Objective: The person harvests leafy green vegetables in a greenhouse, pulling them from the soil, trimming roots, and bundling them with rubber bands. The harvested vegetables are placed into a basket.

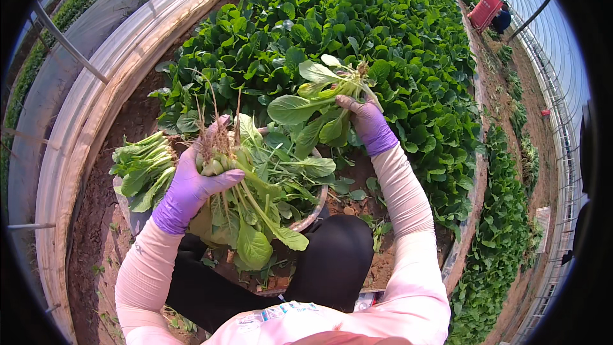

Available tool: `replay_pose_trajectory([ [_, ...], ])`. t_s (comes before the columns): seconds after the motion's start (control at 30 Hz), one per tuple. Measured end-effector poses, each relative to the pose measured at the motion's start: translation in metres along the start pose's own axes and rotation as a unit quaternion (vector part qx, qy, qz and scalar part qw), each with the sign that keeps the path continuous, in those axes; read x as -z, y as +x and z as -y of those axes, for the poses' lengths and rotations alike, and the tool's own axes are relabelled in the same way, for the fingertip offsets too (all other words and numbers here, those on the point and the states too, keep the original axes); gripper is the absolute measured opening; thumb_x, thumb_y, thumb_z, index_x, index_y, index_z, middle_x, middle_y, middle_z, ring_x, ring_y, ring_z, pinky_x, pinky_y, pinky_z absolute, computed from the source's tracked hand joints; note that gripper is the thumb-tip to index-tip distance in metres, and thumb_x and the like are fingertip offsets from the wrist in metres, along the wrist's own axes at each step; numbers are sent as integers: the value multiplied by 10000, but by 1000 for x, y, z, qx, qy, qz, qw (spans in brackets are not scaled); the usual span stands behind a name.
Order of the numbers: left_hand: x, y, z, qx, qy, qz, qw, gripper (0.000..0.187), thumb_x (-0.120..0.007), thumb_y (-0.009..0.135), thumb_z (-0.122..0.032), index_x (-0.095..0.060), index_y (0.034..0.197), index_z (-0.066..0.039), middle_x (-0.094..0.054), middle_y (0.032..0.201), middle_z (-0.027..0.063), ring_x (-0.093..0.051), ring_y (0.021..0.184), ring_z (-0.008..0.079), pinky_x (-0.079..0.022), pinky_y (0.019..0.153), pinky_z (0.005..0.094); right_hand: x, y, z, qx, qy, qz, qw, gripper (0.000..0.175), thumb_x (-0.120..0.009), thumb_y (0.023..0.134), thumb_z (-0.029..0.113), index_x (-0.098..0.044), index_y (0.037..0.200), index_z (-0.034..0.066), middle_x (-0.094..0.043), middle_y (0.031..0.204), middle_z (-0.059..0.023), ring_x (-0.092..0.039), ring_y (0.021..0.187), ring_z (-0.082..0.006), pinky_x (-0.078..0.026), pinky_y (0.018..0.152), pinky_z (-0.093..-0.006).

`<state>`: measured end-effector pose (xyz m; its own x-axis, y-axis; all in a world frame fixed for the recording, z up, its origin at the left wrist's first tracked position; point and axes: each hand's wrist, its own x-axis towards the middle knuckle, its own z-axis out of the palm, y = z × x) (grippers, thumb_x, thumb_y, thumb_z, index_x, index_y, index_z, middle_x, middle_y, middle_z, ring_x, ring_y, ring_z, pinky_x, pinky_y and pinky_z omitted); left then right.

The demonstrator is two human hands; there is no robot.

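Note:
My left hand [194, 177], in a purple glove, grips a bunch of leafy greens [254, 244] with the stringy roots turned up and the leaves hanging down. To the right and farther out, my right hand [364, 117], also gloved, holds a smaller bunch of greens [313, 105] by the stems near the roots, its leaves spreading left. Between and below the hands, a round basin [323, 201] contains loose leaves and stems, partly hidden by the held greens. Left of my left hand lies a pile of greens [146, 170] with stems side by side.
A dense bed of leafy greens [335, 19] spreads ahead. Plastic sheeting [119, 38] and a metal pole [72, 48] line the left. At the far right, a person [501, 19] is beside a red crate [485, 11], with heaps of greens [517, 115] along the soil.

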<state>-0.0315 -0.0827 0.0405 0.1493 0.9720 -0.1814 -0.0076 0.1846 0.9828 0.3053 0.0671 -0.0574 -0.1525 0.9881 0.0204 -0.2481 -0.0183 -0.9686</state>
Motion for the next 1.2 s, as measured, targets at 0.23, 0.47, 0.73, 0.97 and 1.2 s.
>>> replay_pose_trajectory([
  [0.23,-23,-15,-6,-135,56,114,983,1108,-853,704,-81,-142,1554,-117,-516,1370,79,-500,1220,126,-386,1064,302,-126,-60,90,27,198,174,964,545,-682,793,-35,-510,1309,-3,-630,1174,-108,-622,1076,-221,-495,980,-352],
  [0.47,-9,-18,-6,-84,-12,103,991,1053,-857,677,-140,-221,1509,-32,-611,1244,95,-572,1118,134,-436,1008,295,-172,-76,77,15,337,129,932,502,-597,808,-25,-486,1296,14,-599,1214,-173,-607,1100,-325,-486,987,-483],
  [0.73,3,-11,6,-46,256,66,963,829,-860,619,-354,-528,1302,-21,-663,1123,153,-645,1042,235,-492,957,333,-155,-74,61,20,289,94,952,583,-583,818,27,-418,1378,21,-609,1184,-142,-612,1092,-307,-497,987,-462],
  [0.97,-9,-8,-7,-13,315,25,949,1003,-861,672,-211,-308,1497,-66,-584,1309,109,-576,1146,158,-421,1039,303,-144,-48,44,67,258,-78,961,447,-644,842,41,-540,1276,56,-640,1084,-107,-643,959,-233,-554,843,-407],
  [1.2,-22,-8,-3,-72,325,83,939,1124,-862,664,-241,-175,1541,-91,-469,1434,184,-509,1278,252,-365,1093,327,-141,-44,46,8,321,-132,938,258,-720,850,177,-655,1067,53,-663,922,-54,-634,749,-183,-553,642,-336],
])
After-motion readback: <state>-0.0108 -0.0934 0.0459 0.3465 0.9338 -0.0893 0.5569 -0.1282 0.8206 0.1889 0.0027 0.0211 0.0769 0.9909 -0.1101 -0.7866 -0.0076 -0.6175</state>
